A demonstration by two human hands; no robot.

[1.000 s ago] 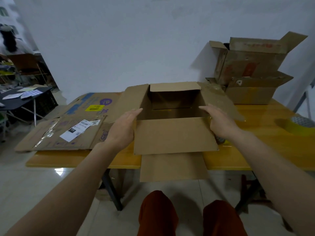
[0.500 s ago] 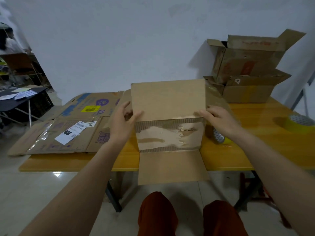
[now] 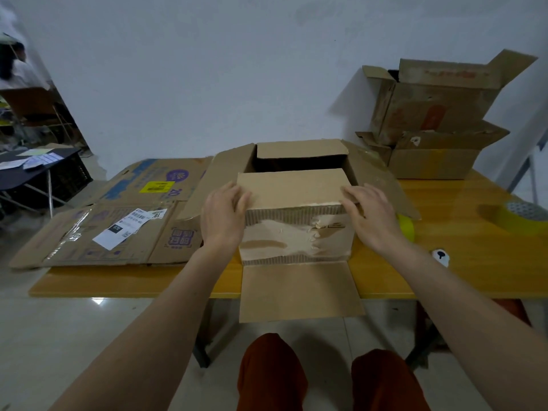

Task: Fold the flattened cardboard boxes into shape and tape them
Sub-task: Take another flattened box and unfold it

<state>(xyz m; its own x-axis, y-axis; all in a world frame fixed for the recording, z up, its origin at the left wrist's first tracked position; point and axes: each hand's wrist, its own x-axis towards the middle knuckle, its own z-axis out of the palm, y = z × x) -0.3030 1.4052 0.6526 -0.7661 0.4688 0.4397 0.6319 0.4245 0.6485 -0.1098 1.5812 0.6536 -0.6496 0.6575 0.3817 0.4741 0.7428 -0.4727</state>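
While the left hand (image 3: 225,216) and the right hand (image 3: 367,216) grip opposite ends of its near top flap, the cardboard box (image 3: 296,232) stands at the worktop's (image 3: 444,262) near edge, flattened cardboard (image 3: 118,221) at its left, a tape roll (image 3: 517,216) toward the right edge.

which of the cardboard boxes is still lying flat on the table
The printed box left of the hands, with the yellow sticker and white label; the held box and the stacked pair stand open.
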